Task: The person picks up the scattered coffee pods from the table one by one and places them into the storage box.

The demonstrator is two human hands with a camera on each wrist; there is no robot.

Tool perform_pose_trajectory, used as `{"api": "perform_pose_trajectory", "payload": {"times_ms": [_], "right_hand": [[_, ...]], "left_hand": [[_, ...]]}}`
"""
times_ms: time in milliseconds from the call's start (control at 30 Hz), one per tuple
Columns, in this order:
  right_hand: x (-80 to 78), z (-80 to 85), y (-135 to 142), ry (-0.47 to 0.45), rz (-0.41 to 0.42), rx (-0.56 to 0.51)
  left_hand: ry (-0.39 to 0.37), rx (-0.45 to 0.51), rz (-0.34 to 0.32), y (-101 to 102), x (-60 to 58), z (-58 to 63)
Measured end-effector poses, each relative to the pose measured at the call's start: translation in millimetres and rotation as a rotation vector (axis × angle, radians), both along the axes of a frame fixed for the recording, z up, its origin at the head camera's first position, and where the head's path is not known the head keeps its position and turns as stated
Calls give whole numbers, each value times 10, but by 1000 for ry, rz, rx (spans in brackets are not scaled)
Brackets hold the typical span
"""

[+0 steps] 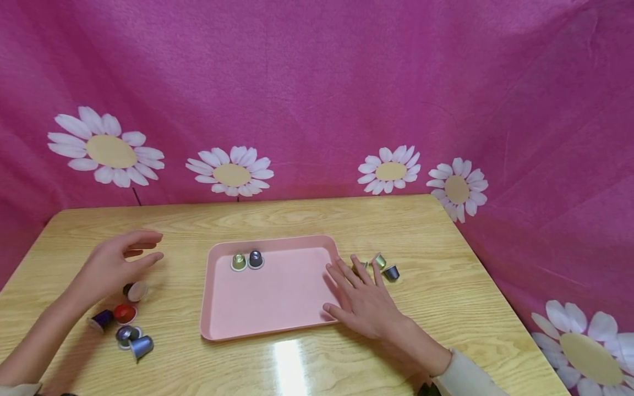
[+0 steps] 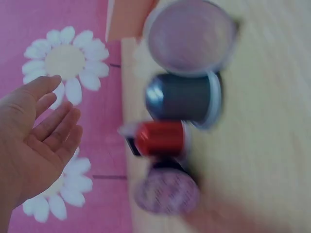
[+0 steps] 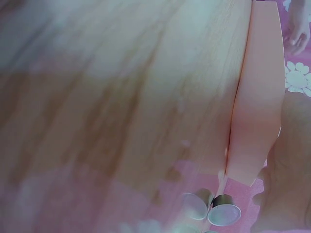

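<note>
Hovering empty with loosely bent fingers, my left hand (image 1: 114, 265) hangs above the table (image 1: 173, 286) near five capsules (image 1: 142, 345), one of them red. My right hand (image 1: 369, 309), fingers spread wide and empty, is over the right edge of the pink tray (image 1: 277, 302), near three more capsules (image 1: 392, 273). A gold capsule (image 1: 239, 262) and a dark capsule (image 1: 255, 259) stand side by side toward the tray's far left corner.

The head view is bright, white glare (image 1: 290, 366) streaking the wooden table (image 1: 297, 217), soft shadow (image 1: 74, 360) beside the left forearm (image 1: 47, 335); blur smears the left wrist view's coffee capsules (image 2: 182, 97); the right wrist view looks hazy, possibly from reflections
</note>
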State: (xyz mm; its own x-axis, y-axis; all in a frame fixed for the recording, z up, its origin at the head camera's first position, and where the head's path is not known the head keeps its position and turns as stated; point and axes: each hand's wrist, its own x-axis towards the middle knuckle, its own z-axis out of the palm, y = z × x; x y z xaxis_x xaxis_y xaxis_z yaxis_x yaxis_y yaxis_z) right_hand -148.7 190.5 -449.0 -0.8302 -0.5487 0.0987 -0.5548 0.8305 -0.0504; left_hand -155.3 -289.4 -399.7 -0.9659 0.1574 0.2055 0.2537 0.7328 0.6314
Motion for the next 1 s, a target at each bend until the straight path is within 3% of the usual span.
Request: {"api": "perform_pose_trajectory", "payload": {"times_ms": [167, 433, 667, 767, 1000], "right_hand": [[0, -4, -5, 10, 4, 0], [9, -1, -15, 14, 5, -5], [2, -10, -13, 27, 9, 3], [-1, -16, -9, 29, 11, 4], [2, -16, 4, 36, 8, 5]], "left_hand": [[-73, 47, 52, -242, 139, -119], [-60, 142, 115, -521, 378, -302], [-157, 157, 183, -684, 573, -491], [-177, 140, 194, -713, 615, -544], [-231, 231, 170, -774, 687, -667]]}}
